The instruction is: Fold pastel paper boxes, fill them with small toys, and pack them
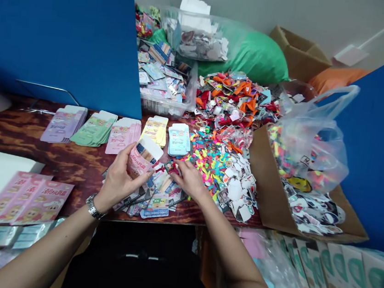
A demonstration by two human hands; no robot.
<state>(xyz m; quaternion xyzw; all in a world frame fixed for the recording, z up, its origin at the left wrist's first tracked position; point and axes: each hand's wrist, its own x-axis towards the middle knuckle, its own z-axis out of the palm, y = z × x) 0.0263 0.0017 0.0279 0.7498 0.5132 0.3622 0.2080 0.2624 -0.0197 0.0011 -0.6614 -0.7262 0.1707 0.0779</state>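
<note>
Cards [155,210] lie on the counter [85,164] at the near side of the pink box [136,164]. The left hand [119,179] is clamped around this box, whose long axis tilts away and rightward, open end far. The right hand [190,180] sits right of the box, fingers [182,169] at red trinkets [170,165]; whether pinched together, I cannot tell. Beyond the box lie yellow boxes [158,130].

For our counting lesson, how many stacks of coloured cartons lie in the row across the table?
5, from left to right: purple stack, green stack, pink stack, yellow stack and, beside bright pieces, light blue stack.
</note>
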